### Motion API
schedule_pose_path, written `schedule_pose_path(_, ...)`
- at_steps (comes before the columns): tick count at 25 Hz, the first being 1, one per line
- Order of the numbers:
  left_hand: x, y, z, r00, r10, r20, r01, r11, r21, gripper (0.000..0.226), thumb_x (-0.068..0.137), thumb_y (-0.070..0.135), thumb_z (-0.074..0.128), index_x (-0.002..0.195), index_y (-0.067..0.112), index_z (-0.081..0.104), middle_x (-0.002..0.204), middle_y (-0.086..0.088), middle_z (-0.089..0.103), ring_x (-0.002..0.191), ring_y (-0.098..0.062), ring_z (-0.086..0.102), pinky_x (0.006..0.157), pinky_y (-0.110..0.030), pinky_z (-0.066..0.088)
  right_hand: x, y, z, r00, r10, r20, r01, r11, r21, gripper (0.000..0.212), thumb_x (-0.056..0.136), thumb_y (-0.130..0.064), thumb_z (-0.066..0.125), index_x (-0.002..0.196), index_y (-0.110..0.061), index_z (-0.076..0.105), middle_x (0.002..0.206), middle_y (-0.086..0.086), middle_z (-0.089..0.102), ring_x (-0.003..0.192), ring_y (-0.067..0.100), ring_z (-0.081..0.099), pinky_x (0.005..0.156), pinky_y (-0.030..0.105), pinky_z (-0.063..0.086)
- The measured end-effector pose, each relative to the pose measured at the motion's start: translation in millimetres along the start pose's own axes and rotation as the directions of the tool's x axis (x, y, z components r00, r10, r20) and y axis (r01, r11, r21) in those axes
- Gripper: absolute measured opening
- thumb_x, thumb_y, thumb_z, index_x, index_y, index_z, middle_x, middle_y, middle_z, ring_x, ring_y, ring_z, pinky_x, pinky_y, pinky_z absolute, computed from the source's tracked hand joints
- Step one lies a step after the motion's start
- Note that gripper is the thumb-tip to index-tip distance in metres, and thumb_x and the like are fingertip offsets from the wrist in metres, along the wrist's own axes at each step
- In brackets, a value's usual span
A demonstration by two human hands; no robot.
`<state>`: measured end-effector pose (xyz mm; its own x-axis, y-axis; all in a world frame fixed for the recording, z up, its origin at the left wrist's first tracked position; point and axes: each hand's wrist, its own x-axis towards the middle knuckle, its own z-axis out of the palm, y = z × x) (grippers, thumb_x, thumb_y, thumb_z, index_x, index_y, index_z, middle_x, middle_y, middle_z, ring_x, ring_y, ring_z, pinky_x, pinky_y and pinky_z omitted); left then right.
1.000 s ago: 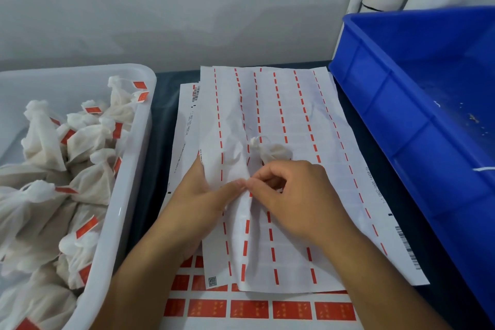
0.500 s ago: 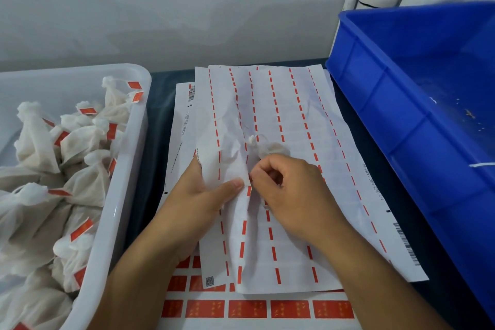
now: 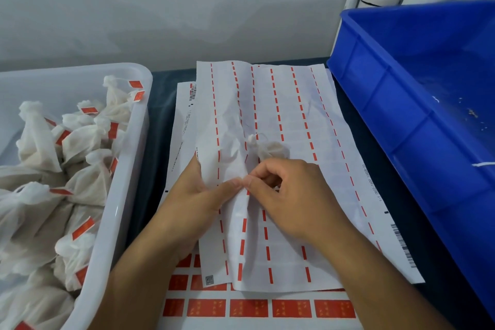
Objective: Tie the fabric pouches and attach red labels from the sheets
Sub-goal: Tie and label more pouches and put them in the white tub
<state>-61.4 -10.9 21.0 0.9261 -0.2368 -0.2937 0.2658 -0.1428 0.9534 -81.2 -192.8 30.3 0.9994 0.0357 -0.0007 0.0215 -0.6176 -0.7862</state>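
Little has moved: left hand still pinches the crumpled sheet, right hand fingers curl picking a label beside one unlabelled pouch; tub holds many labelled ones.

L hand & R hand are both showing bare, and the wrists and forearms are showing bare too, right down to the pic's bottom edge. L forearm is coming into view by the label sheet's lower-left corner; R forearm is lying over its lower-right part. Nails are looking short & plain, approx level w/ the fingertips; the L thumb nail is showing near the sheet's middle. R knuckles are showing as a row of soft bumps over the sheet's centre, w/ fine creases at the finger joints.
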Motion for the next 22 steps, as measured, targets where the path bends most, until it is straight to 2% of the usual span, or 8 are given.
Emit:
schedule_pose_path(4, 0.4, -0.3, -1.2, 1.000, -0.006, 0.003, 0.006, 1.000, -0.007, 0.043, 0.092, 0.029, 0.073, 0.122, 0.049, 0.051, 0.099, 0.006, 0.079, 0.081, -0.026, 0.079, 0.059, -0.038, 0.064, 0.2, 0.5, 2.3, 1.000, 0.000, -0.011, 0.000, 1.000, 0.028, 0.012, 0.101, -0.040, 0.061, 0.091, -0.034, 0.065, 0.080, -0.020, 0.064, 0.078, -0.001, 0.064, 0.064, 0.001, 0.045)
schedule_pose_path(8, 0.5, -0.3, -1.7, 0.999, -0.039, -0.011, 0.039, 0.999, -0.038, 0.045, 0.092, 0.027, 0.073, 0.128, 0.043, 0.050, 0.100, 0.004, 0.079, 0.082, -0.028, 0.079, 0.060, -0.040, 0.064, -0.2, -0.8, 2.3, 1.000, 0.003, 0.006, -0.003, 0.998, 0.059, 0.013, 0.103, -0.037, 0.057, 0.091, -0.034, 0.061, 0.082, -0.019, 0.063, 0.079, -0.002, 0.063, 0.063, 0.001, 0.044)
schedule_pose_path(12, 0.7, 0.0, -2.8, 0.997, -0.066, -0.044, 0.063, 0.997, -0.055, 0.044, 0.090, 0.029, 0.075, 0.122, 0.049, 0.052, 0.101, 0.007, 0.078, 0.084, -0.027, 0.079, 0.061, -0.043, 0.064, 2.2, 2.7, 0.9, 0.999, 0.028, -0.019, -0.026, 0.996, 0.087, 0.016, 0.104, -0.035, 0.056, 0.091, -0.028, 0.064, 0.082, -0.013, 0.067, 0.078, 0.001, 0.063, 0.061, 0.004, 0.046)
schedule_pose_path(17, 4.0, 1.2, -1.0, 0.988, -0.107, -0.110, 0.100, 0.993, -0.067, 0.039, 0.085, 0.039, 0.081, 0.110, 0.054, 0.055, 0.092, 0.015, 0.078, 0.078, -0.021, 0.079, 0.061, -0.043, 0.064, 3.5, 6.0, -5.3, 1.000, 0.000, -0.015, 0.001, 0.993, 0.120, 0.012, 0.101, -0.033, 0.062, 0.091, -0.030, 0.069, 0.082, -0.016, 0.070, 0.082, -0.006, 0.065, 0.067, 0.005, 0.049)
schedule_pose_path(20, 4.7, 2.1, -1.4, 0.991, -0.094, -0.092, 0.089, 0.994, -0.056, 0.042, 0.078, 0.042, 0.086, 0.112, 0.048, 0.062, 0.096, 0.009, 0.079, 0.079, -0.026, 0.079, 0.063, -0.043, 0.064, 2.9, 6.2, -5.6, 1.000, -0.028, 0.009, 0.027, 0.993, 0.118, 0.003, 0.097, -0.033, 0.069, 0.098, -0.034, 0.071, 0.086, -0.020, 0.070, 0.086, -0.008, 0.065, 0.070, 0.005, 0.051)
schedule_pose_path(22, 4.5, 0.7, -2.5, 0.993, -0.089, -0.077, 0.085, 0.995, -0.058, 0.043, 0.080, 0.040, 0.086, 0.116, 0.045, 0.064, 0.102, 0.004, 0.079, 0.084, -0.029, 0.079, 0.070, -0.049, 0.064, 3.0, 7.3, -3.6, 0.999, -0.030, 0.039, 0.026, 0.995, 0.100, 0.012, 0.095, -0.036, 0.072, 0.106, -0.037, 0.071, 0.090, -0.024, 0.069, 0.092, -0.010, 0.062, 0.072, 0.002, 0.049)
